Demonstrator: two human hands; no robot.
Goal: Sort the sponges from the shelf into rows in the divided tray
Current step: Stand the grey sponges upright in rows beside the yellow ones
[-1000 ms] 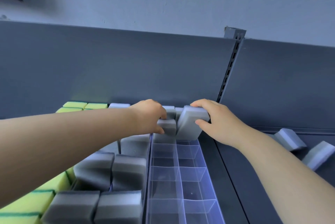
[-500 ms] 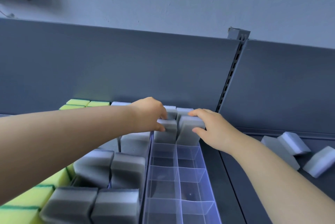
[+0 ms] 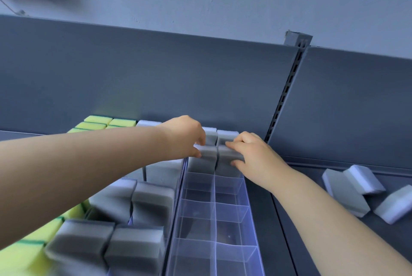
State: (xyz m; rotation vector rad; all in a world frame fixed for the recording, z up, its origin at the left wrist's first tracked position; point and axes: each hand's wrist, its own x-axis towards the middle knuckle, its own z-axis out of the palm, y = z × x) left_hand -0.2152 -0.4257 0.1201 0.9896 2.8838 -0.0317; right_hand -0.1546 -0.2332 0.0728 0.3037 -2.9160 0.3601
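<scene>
Two grey sponges (image 3: 206, 159) stand in the tray (image 3: 252, 213), one gripped by left hand (image 3: 183, 137), one by right hand (image 3: 254, 155).

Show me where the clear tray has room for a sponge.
Free: every cell of the clear plastic divided tray nearer than the two grey sponges held by the left hand and right hand. Crowded: its far rows and packed grey and yellow sponges at left.

Two hands: a left hand (image 3: 185, 137) and a right hand (image 3: 256, 157). One clear divided tray (image 3: 253, 220), two compartments wide. Four grey sponges (image 3: 206, 157) fill its far end. Three loose sponges (image 3: 363, 178) lie on the shelf (image 3: 310, 173) at right. Six packed grey sponges (image 3: 136, 246) show at left, beside at least five yellow-green sponges (image 3: 122, 122), some hidden by an arm.
</scene>
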